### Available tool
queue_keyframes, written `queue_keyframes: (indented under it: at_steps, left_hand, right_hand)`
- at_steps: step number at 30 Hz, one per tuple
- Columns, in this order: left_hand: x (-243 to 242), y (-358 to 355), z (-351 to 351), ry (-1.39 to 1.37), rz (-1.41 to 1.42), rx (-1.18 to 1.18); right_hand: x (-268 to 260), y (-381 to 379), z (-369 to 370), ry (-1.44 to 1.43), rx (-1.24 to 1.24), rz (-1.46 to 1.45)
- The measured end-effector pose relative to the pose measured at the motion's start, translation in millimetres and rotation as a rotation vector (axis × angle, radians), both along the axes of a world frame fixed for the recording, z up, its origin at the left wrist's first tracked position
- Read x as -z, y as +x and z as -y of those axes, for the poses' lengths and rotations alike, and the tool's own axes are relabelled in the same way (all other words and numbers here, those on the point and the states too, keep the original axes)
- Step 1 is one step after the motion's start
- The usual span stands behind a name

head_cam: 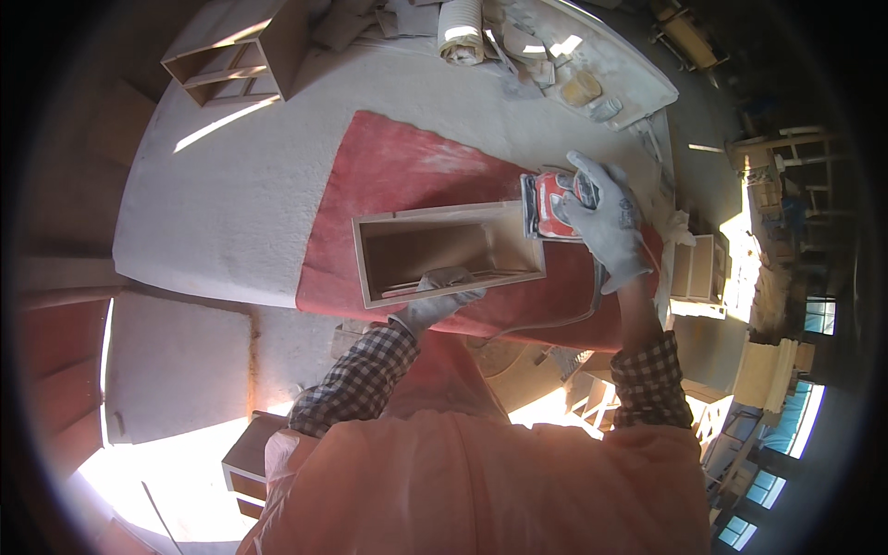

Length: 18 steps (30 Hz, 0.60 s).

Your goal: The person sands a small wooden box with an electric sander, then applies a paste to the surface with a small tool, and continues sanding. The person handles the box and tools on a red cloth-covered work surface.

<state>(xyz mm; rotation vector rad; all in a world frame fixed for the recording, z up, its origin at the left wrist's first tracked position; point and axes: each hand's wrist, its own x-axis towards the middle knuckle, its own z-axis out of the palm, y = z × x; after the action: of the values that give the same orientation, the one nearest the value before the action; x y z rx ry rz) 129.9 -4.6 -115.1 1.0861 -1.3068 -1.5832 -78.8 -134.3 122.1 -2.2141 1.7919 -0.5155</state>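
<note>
A shallow wooden drawer box [427, 253] lies on a red cloth [388, 166], its open side facing up. My left hand [440, 295], in a dusty grey glove, grips the box's near long wall, fingers hooked over into the inside. My right hand [610, 222], gloved too, holds a red electric sander [557, 205] by its body. The sander's flat pad is turned to the left and sits at the box's right end; whether it presses on the rim cannot be told. From the sander a cord [555, 322] runs down and left across the cloth.
A wooden cabinet frame [232, 69] stands at the table's far left. A rolled sheet [461, 31], scraps and a tan tub [581, 89] lie at the back. More small cabinets stand at right [694, 267] and lower left [250, 458]. The dusty table [215, 201] carries the cloth.
</note>
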Motion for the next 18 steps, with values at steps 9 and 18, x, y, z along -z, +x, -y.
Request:
queue_keyframes:
  at_steps: [9, 18]
  left_hand:
    - [5, -6, -3, 0.022, -0.103, -0.155]
    - [-18, -7, -6, -0.027, 0.062, -0.274]
  right_hand:
    - [-7, 33, 23, 0.038, -0.145, -0.038]
    - [-9, -32, -108, -0.064, -0.376, -0.010]
